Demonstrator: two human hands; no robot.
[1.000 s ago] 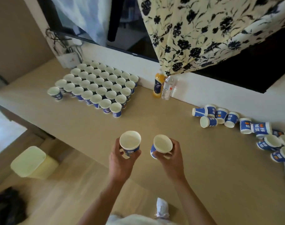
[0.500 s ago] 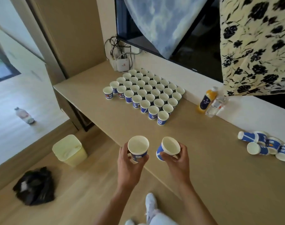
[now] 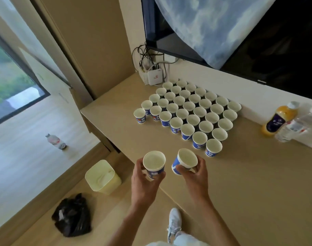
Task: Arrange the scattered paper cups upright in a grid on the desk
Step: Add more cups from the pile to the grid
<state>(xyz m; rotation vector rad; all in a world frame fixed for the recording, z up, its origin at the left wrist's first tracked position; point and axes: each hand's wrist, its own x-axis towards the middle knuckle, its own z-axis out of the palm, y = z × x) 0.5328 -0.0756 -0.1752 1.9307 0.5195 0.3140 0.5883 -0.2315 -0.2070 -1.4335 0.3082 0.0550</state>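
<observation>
In the grid, the far cups show only their round tops. Their sides are hidden behind the nearer cups. The writing on the blue cups is too small to read.

The left hand covers the lower part of the upright cup. The right hand covers the bottom of the tilted cup. Both arms are cut off at the near edge.

A cloth hides much of the dark screen, which runs off the top and right. The clear bottle at the far right is blurry and cut by the edge. The label on the orange bottle is blurry too. What is inside the black bag cannot be told.
</observation>
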